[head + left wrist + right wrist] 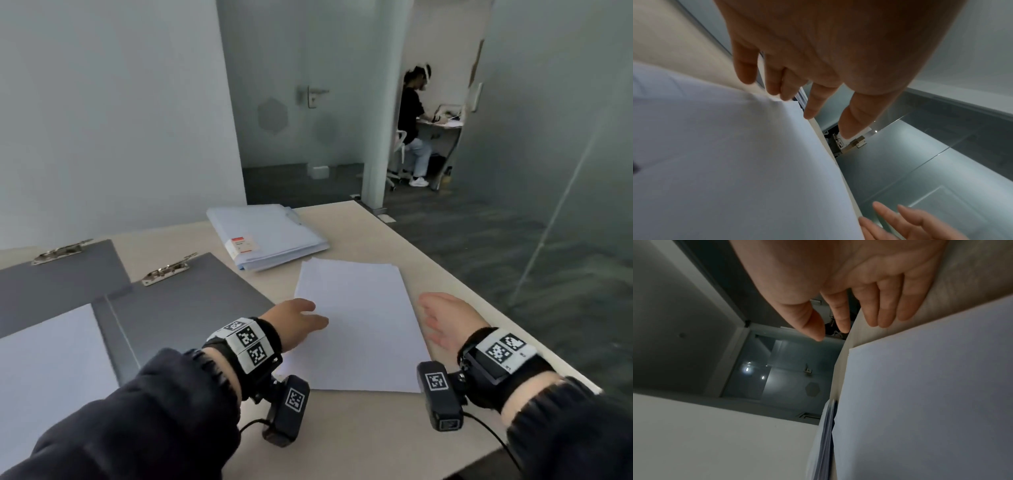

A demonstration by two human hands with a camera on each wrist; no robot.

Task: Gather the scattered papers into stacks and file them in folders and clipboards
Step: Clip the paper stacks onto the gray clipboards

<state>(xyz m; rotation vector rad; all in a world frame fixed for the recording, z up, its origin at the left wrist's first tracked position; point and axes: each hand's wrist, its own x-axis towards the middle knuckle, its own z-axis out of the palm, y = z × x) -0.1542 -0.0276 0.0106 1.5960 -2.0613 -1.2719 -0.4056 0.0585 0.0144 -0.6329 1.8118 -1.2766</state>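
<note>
paper stack (356, 322): white | clipboards (191, 308): grey | folders (270, 236): pale blue | table (359, 428): beige

Dim cool light, soft shadows, wide-angle bending at edges, blurred wrist views

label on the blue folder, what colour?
Label: white with a red band on top; head view shows it best.

The table (359, 428) had a pale, matt wood-look top. The paper stack (359, 325) was white, smooth and matt. Both clipboards (191, 308) were dark grey with a smooth, dull board face, and each clip (169, 270) was shiny metal. The folders (270, 236) looked like translucent, slightly glossy plastic. The sleeves (144, 421) were dark cloth with ribbed knit cuffs.
</note>
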